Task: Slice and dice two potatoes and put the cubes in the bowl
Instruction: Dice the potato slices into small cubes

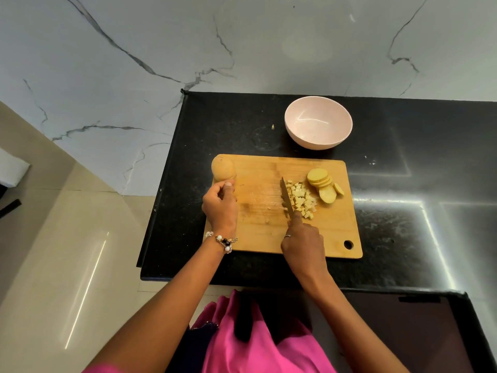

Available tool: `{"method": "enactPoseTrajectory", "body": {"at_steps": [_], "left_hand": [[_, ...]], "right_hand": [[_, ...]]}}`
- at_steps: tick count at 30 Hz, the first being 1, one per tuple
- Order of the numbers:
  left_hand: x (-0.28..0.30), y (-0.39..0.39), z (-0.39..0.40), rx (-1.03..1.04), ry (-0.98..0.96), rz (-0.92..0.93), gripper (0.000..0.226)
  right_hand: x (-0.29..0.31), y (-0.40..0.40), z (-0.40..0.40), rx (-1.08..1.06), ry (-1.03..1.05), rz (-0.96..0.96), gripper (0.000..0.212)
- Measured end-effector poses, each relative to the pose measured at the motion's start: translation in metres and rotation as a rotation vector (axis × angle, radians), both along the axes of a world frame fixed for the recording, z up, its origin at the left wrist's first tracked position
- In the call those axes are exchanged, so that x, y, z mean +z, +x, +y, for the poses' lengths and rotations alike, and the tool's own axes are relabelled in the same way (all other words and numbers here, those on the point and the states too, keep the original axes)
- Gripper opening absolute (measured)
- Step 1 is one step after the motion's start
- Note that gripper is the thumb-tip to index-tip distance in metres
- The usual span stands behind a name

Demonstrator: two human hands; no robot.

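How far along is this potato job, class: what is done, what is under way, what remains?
Done: a pile of cubes and a row of slices lie on the cutting board. Under way: the right hand holds the knife beside the cubes. Left: the whole potato at the left hand; the bowl is empty.

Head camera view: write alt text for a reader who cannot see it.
A person's right hand holds a knife against a pile of potato cubes on a wooden cutting board, while the left hand touches a whole potato. Potato slices lie beside the cubes; an empty pink bowl stands behind the board.
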State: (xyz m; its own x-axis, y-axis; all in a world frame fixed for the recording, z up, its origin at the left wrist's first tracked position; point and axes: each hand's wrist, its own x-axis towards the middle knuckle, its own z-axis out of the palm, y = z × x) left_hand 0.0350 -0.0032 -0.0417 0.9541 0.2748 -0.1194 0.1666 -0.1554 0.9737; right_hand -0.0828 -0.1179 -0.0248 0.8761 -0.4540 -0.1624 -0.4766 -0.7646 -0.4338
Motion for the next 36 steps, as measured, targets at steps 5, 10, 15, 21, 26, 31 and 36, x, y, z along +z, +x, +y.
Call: {"method": "enactPoseTrajectory", "body": {"at_steps": [5, 10, 15, 21, 26, 31, 36], "left_hand": [[0.007, 0.003, -0.01, -0.051, 0.048, -0.013, 0.013], [0.032, 0.017, -0.04, -0.353, 0.181, -0.119, 0.018], [0.052, 0.045, -0.096, -0.976, 0.531, -0.249, 0.03], [0.056, 0.066, -0.147, -1.461, 1.11, -0.291, 0.053], [0.053, 0.073, -0.15, -1.452, 1.033, -0.231, 0.069], [0.056, 0.071, -0.144, -1.383, 0.838, -0.117, 0.068], [0.05, 0.068, -0.14, -1.295, 0.757, -0.128, 0.062]], "right_hand": [[0.017, -0.007, -0.022, -0.041, 0.199, -0.217, 0.039], [0.019, -0.015, -0.048, -0.258, 0.596, -0.283, 0.025], [0.024, -0.024, -0.064, -0.282, 0.621, -0.276, 0.028], [0.021, -0.024, -0.069, -0.196, 0.442, -0.205, 0.025], [0.021, -0.022, -0.075, -0.158, 0.426, -0.165, 0.033], [0.022, -0.022, -0.08, -0.119, 0.432, -0.171, 0.032], [0.023, -0.021, -0.086, -0.089, 0.441, -0.176, 0.032]]}}
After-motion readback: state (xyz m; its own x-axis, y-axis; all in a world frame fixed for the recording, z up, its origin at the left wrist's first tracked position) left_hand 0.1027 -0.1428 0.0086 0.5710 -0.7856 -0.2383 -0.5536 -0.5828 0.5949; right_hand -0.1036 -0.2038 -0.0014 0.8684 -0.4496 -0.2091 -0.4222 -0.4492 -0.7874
